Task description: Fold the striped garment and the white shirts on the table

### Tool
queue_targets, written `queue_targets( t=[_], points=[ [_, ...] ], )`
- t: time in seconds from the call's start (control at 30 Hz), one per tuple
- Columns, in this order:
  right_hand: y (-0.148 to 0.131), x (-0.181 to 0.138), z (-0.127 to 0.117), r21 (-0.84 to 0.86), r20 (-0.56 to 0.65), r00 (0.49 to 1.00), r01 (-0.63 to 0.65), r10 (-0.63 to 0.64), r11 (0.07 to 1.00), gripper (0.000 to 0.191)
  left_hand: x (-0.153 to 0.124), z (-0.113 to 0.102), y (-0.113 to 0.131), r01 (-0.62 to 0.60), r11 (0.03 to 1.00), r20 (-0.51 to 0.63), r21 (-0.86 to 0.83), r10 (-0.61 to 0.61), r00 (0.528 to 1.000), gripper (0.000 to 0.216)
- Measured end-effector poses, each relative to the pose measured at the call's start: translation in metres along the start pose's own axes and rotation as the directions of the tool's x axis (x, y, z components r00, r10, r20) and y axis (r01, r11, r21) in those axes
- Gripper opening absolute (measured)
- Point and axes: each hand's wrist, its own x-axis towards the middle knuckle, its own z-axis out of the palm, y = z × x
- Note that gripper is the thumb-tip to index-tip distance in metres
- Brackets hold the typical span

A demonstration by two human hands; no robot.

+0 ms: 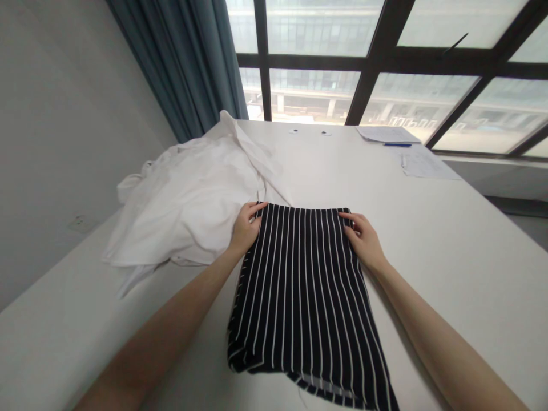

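Note:
A black garment with white stripes (303, 285) lies folded in front of me, its stripes running toward my body. My left hand (248, 225) grips its far left corner, fingers on top of the cloth. At the far right corner my right hand (362, 234) pinches the edge in the same way. The near end of the garment is uneven, with a loose layer opening at the lower right. Which kind of garment it is I cannot tell. Left of it, a heap of white clothing (192, 200) lies rumpled, close beside my left hand.
The white table (449, 257) reaches to a dark-framed window (362, 63). Papers (387, 135) and a blue pen (397, 145) lie at the far right. Two small white ovals with dark spots (326, 133) sit near the far edge. A blue curtain (184, 68) hangs at the left.

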Motion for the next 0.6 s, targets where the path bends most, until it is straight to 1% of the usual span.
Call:
queue_targets(
  t=[0.1,0.23,0.43,0.53,0.6],
  points=[
    [0.002,0.000,0.001,-0.004,0.004,0.999,0.044,-0.044,0.999,0.043,0.000,0.000,-0.001,-0.009,1.000,-0.017,0.016,0.009,1.000,0.048],
    [0.002,0.000,0.001,-0.023,-0.050,0.994,0.101,-0.102,0.995,0.045,0.000,0.002,-0.003,-0.024,0.999,-0.051,0.048,0.026,0.998,0.047],
    [0.003,0.001,0.002,0.085,-0.096,0.995,0.014,-0.006,0.996,0.041,0.001,0.003,-0.010,-0.027,0.992,-0.075,0.121,0.037,0.997,0.046],
    [0.005,0.001,0.002,0.086,-0.099,0.995,0.018,-0.009,0.996,0.039,0.002,0.003,-0.011,-0.026,0.992,-0.089,0.127,0.037,0.995,0.047],
    [0.005,0.001,0.003,0.052,-0.085,0.996,0.031,-0.027,0.998,0.039,0.002,0.003,-0.010,-0.035,0.992,-0.091,0.118,0.046,0.995,0.047]
  ],
)
